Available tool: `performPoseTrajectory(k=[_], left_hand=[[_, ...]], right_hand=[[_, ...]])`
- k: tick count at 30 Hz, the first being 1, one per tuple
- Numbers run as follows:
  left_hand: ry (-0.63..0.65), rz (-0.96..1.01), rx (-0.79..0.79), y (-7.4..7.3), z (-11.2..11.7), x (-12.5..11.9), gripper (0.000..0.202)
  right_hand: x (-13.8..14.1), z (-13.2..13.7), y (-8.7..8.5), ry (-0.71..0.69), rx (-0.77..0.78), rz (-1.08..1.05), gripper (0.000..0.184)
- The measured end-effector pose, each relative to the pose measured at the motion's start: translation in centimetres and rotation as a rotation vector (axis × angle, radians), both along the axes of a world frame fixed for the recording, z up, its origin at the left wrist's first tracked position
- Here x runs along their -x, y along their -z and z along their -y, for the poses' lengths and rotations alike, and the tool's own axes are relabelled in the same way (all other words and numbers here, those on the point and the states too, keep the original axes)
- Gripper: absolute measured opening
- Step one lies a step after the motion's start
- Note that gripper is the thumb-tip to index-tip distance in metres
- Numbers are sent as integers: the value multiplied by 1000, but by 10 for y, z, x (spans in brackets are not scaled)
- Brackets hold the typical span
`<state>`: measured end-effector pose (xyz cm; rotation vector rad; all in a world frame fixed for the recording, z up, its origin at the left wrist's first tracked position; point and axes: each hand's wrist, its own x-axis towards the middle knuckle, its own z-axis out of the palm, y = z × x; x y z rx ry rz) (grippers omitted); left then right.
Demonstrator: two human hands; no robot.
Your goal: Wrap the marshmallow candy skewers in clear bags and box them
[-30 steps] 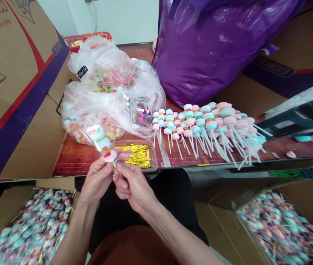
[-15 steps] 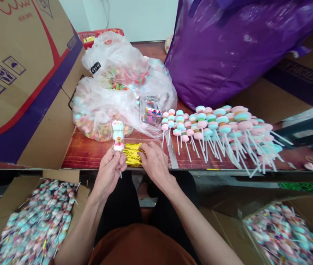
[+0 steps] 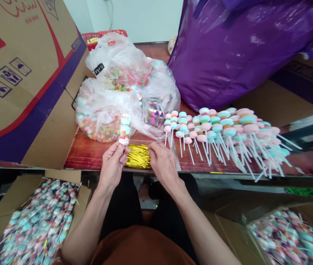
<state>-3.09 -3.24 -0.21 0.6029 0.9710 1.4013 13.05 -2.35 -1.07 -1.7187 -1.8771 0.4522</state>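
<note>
Pale wall (image 3: 137,22) stands behind your reddish-brown desk (image 3: 86,156) in the head view, with clear bags of sweets (image 3: 99,106) on its left half and bare candy sticks (image 3: 222,127) lying to the right, towards the near edge. Your left hand (image 3: 113,162) pinches one wrapped candy stick (image 3: 125,127), upright, by that near edge. A second ago both hands were at it; now your right hand (image 3: 164,162) is at the gold strips (image 3: 137,156) near the same edge, so the left alone steadies the wrapped piece. Whether your bent right fingers grip a strip, you cannot tell.
</note>
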Motion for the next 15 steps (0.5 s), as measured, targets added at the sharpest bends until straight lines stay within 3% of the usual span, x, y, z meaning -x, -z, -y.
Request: performPoseTrajectory(k=[3,8,15], left_hand=[[-49,-104,-28,1,-2,-9,23],[-46,-167,-48,4,-5,-23,22],[-36,-69,-5,0,-12,-23,28]], right_hand=[[-7,8,0,39,-64,-289,19],[-6,16,2,78,89,-670,16],[-3,9,7,117,121,-540,7]])
